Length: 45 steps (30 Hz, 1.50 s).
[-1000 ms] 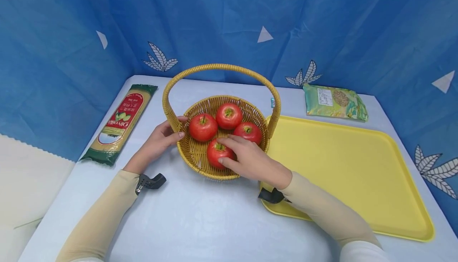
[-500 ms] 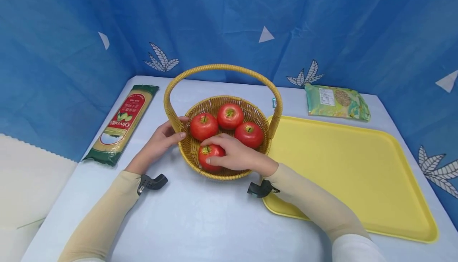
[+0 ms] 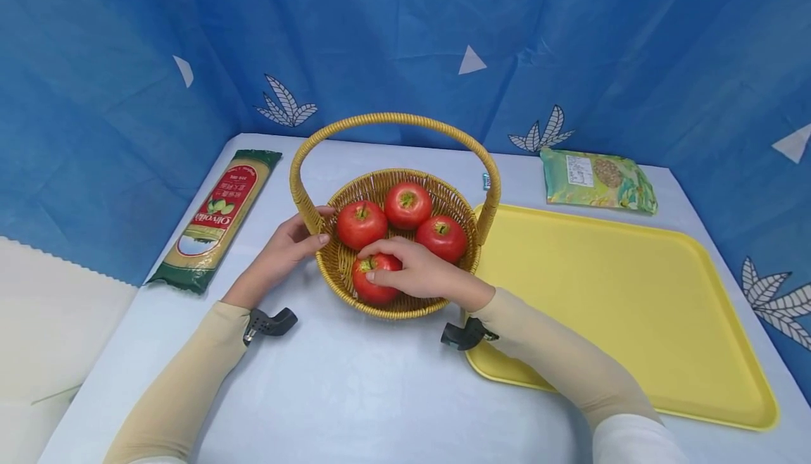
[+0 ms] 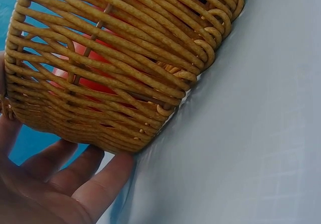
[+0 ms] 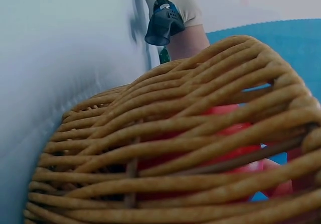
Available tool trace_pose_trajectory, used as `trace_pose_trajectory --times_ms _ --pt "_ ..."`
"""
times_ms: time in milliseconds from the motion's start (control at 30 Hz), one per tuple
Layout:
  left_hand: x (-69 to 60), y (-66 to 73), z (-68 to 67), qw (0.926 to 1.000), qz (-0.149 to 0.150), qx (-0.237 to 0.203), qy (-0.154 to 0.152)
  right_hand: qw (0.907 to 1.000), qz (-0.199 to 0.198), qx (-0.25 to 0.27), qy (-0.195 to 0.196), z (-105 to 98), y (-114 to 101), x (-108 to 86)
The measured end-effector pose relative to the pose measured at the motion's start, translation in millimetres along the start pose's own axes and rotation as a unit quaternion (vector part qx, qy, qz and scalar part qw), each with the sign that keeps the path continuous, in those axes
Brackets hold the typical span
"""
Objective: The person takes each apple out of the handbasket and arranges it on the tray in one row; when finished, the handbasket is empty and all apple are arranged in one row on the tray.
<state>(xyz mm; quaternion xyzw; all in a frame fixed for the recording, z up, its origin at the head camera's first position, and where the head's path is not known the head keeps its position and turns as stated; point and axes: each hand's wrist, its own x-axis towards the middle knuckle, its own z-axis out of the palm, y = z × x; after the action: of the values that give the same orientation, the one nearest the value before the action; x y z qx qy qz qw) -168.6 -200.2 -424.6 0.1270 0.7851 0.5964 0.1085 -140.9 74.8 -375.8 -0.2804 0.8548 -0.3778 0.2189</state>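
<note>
Head view: two bare hands work at a woven basket (image 3: 393,315) with a tall arched handle (image 3: 394,119), on a pale table (image 3: 355,397). The left hand (image 3: 293,244) grips the basket's side at the foot of the handle, its thumb at the rim; in the left wrist view its other fingers lie against the outside of the weave. The right hand (image 3: 418,272) reaches in over the near rim and grasps a red apple (image 3: 372,291), fingers over the top and thumb on the near side. That apple is inside the basket, in its near part, under the right hand. Three more apples sit inside: one (image 3: 362,224) between the two hands, one (image 3: 408,205) beyond the right hand, and one (image 3: 442,239) just past its knuckles. A yellow tray (image 3: 614,302) lies to the right of the right hand, partly under that forearm.

The step in hand appears to be handling this one apple while the left hand steadies the basket; whether it is being placed or taken cannot be told. Placing would call for loosening the right fingers; taking, for a firm hold and a lift clear of rim and handle.
</note>
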Motion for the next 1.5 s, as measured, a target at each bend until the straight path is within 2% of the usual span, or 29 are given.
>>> trace_pose_trajectory --times_ms 533,867,1167,1367,1500 --pt "-0.5 -2.7 0.1 1.0000 0.005 -0.005 -0.001 1.0000 0.002 -0.008 0.002 -2 -4 -2.2" --pt "-1.3 -5.2 0.6 0.9999 0.007 -0.012 -0.007 0.9997 -0.003 0.001 0.023 -11 -5 -15.7" --pt "-0.5 -3.9 -1.0 1.0000 0.008 -0.003 -0.003 0.9979 -0.016 0.037 0.051 -37 -7 -39.4" --pt "-0.5 -2.3 -2.2 1.0000 0.008 0.004 -0.003 0.9937 -0.029 0.086 0.066 -57 -10 -63.7" --pt "0.5 -1.3 -1.9 1.0000 0.006 0.002 -0.002 0.9923 -0.027 0.100 0.068 -71 -11 -83.5"
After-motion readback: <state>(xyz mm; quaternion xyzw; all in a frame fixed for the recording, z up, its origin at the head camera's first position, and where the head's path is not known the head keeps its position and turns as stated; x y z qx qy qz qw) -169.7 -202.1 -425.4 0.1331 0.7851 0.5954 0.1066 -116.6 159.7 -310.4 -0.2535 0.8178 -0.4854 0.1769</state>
